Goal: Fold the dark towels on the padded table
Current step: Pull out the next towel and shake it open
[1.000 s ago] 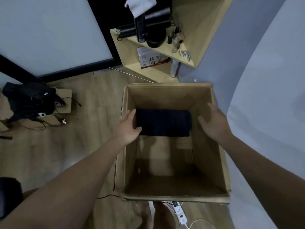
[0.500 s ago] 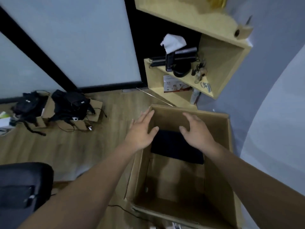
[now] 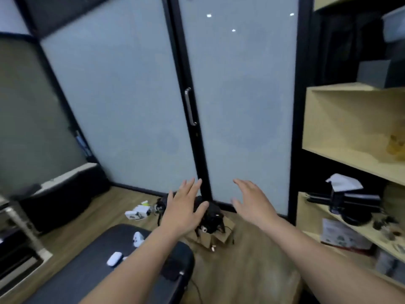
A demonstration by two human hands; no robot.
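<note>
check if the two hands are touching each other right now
Apart. The head view shows the left hand and right hand both open, with the glass door plainly visible in the gap between them.

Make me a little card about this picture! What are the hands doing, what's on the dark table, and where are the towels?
Left hand: open, fingers spread, in the air, holds nothing
Right hand: open, in the air, holds nothing
Padded table: lower left, small white things lie on it
Towels: none in view
Floor: black gear on cardboard pieces by the glass door
Right side: wooden shelves
</note>
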